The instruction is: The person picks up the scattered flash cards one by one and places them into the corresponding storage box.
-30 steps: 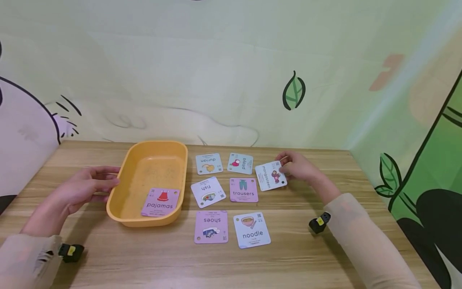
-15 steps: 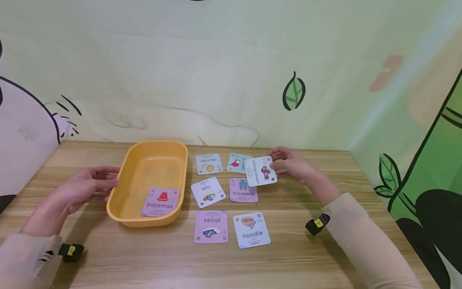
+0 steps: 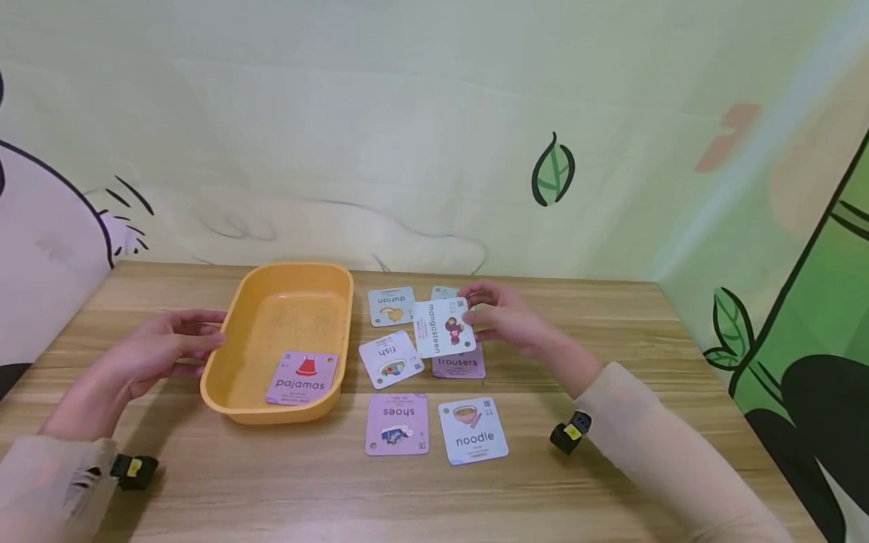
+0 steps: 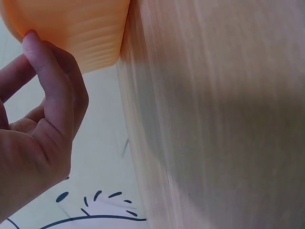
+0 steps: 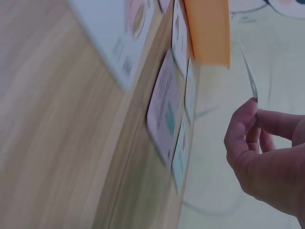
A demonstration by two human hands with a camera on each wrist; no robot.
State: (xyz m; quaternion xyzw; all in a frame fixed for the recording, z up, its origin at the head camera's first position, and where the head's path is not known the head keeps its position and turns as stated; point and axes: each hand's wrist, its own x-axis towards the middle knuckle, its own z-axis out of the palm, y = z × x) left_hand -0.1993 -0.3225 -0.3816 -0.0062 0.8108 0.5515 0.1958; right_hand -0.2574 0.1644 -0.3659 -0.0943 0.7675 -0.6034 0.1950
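Looks like the carry step to me. The yellow tray [image 3: 288, 320] is touching the left hand [image 3: 159, 347], fingers loosely bent, no real grip. The right hand [image 3: 502, 320] pinches the mangosteen card [image 3: 441, 329], raised just left of its fingertips. Next probably calls for clearing the fish card [image 3: 391, 362], trayward.

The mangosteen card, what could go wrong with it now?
It might slip, because the right hand pinches the mangosteen card only near one edge, above the table. If dropped here, it could land on the trousers card and partly hide it. The left hand touches the yellow tray, so a nudge might shift that.
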